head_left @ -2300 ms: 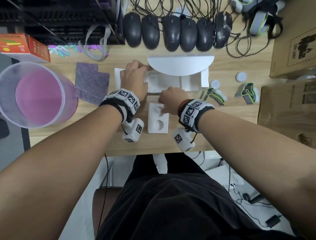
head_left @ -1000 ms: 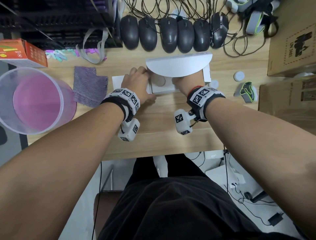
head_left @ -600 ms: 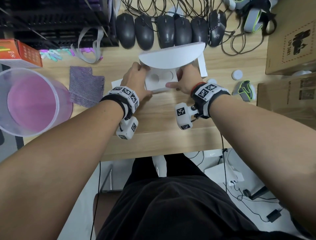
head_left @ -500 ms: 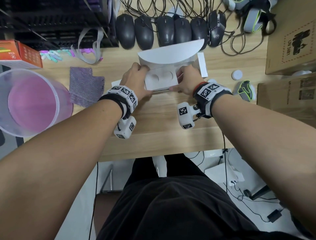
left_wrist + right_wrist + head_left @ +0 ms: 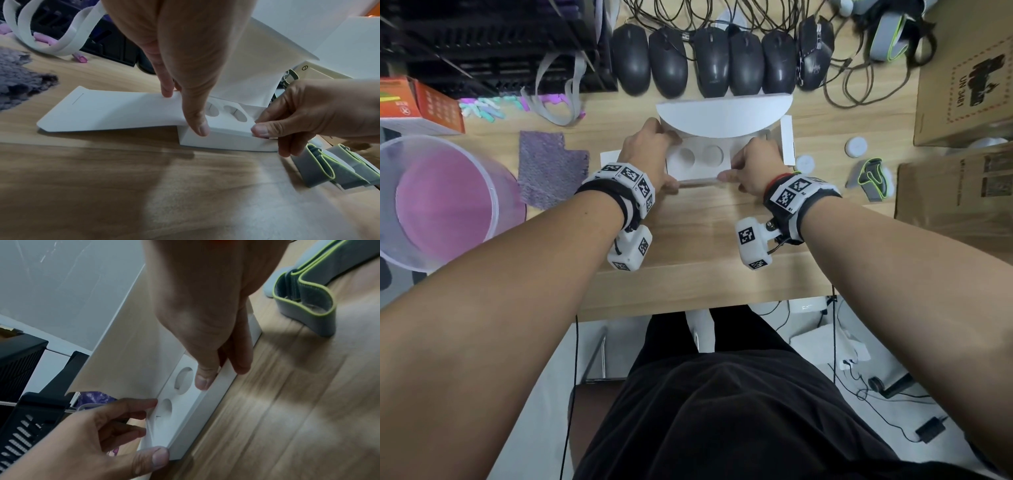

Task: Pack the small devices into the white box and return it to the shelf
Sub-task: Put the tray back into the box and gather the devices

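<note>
Together, our fingers [image 5: 196, 120] were closed on the white box [image 5: 700, 176], one hand at each end. Our left hand [image 5: 645, 154] gripped the box's left end, thumb lying on the near corner of the insert and the other fingers curled along the left wall. Our right hand [image 5: 755, 162] pinched the right end, thumb tip on the near right corner and fingers wrapped round the side wall. Between the thumbs sat the white insert [image 5: 700, 157], its two round wells showing side by side; whether anything lay inside them we could not tell. Behind the insert the box's rounded lid flap [image 5: 722, 111] stood up, and a long side flap [image 5: 107, 110] lay flat on the wooden surface [image 5: 698, 246] to the left.

The box rested on the surface in front of us, near its middle. Just right of it lay two small white round devices [image 5: 856, 146], and beside them a grey strap with green edging [image 5: 873, 176]. Past the lid flap a row of black computer mice [image 5: 714, 65] lined the far edge, cables tangled behind. To the left lay a purple cloth [image 5: 548, 168] and a clear round tub [image 5: 441, 202], with an orange carton [image 5: 417, 102] beyond. Brown cardboard boxes [image 5: 962, 75] stood on the right.
</note>
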